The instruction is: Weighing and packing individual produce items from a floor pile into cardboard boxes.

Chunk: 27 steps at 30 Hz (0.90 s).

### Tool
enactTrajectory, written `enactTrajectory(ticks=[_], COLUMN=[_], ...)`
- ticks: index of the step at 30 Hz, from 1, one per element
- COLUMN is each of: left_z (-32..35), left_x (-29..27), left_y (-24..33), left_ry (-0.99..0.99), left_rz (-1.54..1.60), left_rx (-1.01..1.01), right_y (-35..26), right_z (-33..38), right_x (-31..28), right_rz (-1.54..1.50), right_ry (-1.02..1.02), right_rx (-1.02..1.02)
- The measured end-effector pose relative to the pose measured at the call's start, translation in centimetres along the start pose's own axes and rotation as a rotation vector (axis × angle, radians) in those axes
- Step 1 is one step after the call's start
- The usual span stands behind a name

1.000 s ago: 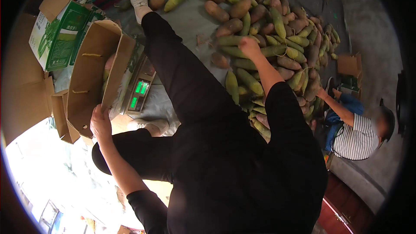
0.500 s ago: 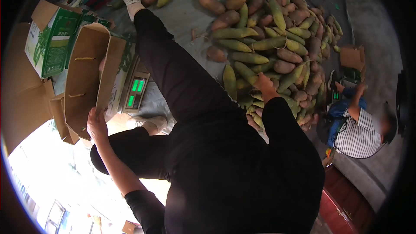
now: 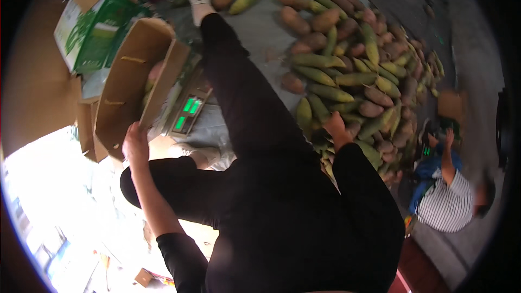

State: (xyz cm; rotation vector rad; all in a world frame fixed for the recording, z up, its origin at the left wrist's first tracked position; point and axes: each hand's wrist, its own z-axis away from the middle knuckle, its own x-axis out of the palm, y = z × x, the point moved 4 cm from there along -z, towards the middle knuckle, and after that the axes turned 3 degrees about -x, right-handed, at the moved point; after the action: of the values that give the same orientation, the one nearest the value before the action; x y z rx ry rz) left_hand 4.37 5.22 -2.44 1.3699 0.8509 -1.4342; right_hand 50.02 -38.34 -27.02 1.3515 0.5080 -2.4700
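Holding the cardboard box (image 3: 130,84) flap at nine o'clock with left hand (image 3: 135,142) closed on it; right hand (image 3: 333,126) down in the fruit pile (image 3: 353,76) at three o'clock — clasp unclear. Could tip the box off the scale (image 3: 187,113) — awkward stretch.

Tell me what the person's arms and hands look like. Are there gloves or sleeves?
No gloves: both the left hand and the right hand are bare. The left arm has a black sleeve pushed up near the elbow, leaving the forearm uncovered. The right arm's black sleeve runs down to the wrist.
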Motion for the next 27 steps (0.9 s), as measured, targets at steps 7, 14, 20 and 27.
enactTrajectory(ticks=[7, 14, 20, 27], left_z=[0.3, 0.4, 0.1, 0.1], left_x=[-0.8, -1.1, -1.0, -0.8], left_y=[1.0, 0.5, 0.3, 0.3], left_ry=[-0.006, 0.044, 0.087, 0.078], left_rz=[0.000, 0.052, 0.073, 0.080], left_rx=[0.018, 0.041, 0.054, 0.066], right_y=[0.3, -2.6, -14.3, -35.1], right_z=[-0.9, -0.3, -2.5, -0.8], right_x=[-0.2, -4.7, -13.5, -23.5], right_rz=[-0.232, -0.611, -0.638, -0.575], right_ry=[-0.464, -0.551, -0.336, -0.103], right_rx=[0.247, 0.284, -0.208, -0.916])
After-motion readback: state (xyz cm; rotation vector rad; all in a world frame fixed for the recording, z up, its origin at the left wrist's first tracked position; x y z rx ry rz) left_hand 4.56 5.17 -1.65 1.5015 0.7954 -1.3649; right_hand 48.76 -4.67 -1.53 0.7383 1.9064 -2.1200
